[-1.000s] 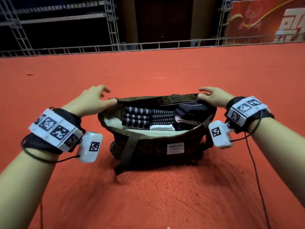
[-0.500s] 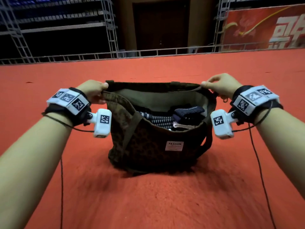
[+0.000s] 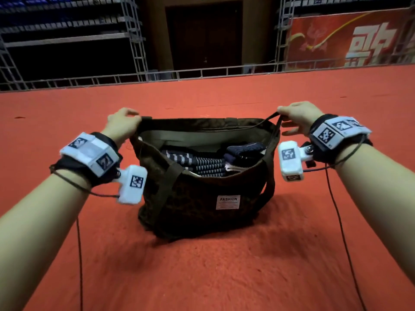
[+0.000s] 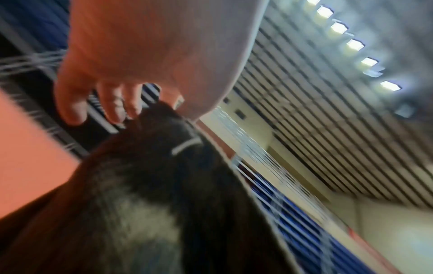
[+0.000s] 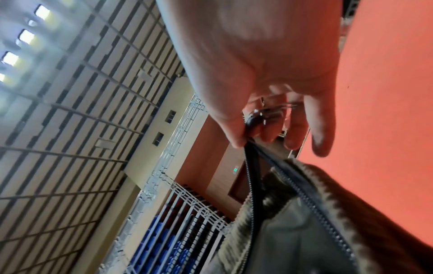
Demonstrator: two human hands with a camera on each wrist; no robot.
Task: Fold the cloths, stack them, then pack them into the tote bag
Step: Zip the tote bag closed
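Observation:
A dark olive-brown tote bag (image 3: 197,198) with a white FASHION label stands upright on the red carpet (image 3: 202,277), its mouth open. Inside lie folded cloths: a navy-and-white striped stack (image 3: 197,162) and a dark navy bundle (image 3: 244,149) on the right. My left hand (image 3: 122,124) pinches the bag's left top corner (image 4: 161,115). My right hand (image 3: 296,115) pinches the right end of the zipper (image 5: 250,148), with a metal pull (image 5: 260,115) between thumb and fingers. Both hands pull the rim up and apart.
Red carpet spreads all around the bag. A metal truss rail (image 3: 202,72) runs along the carpet's far edge, with dark stands, a doorway and a red banner (image 3: 350,39) behind. Thin cables (image 3: 341,232) hang from both wrist cameras.
Both hands went from resting on the slumped bag's rim to gripping its two top ends and lifting; the bag now stands taller, and the cloths sit deeper inside.

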